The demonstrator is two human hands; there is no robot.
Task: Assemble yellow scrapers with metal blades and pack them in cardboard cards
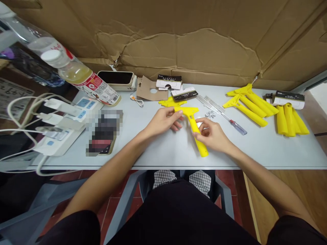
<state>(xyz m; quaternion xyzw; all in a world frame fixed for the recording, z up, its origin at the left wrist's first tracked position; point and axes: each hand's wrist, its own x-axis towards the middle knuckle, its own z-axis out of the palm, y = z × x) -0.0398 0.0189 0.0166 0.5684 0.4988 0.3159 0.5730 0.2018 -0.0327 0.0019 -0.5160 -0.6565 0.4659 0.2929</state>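
Above the table (158, 154), the right hand (213, 135) curls closed on a yellow handle's (201, 147) shaft; the left hand (163, 119) pinches its head, fingertips partly hidden. Apparently being positioned, it calls for coordinated grips. Small metal pieces (209, 115) lie beyond.

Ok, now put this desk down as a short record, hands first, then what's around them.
Left hand: at the wide end of a yellow T-shaped tool
Right hand: gripping that tool's handle
Beyond right hand: small metal pieces, screwdriver
Desk, right: more yellow parts
Desk, left: power strip, pixelated phone, bottle with red label
Backdrop: creased cardboard
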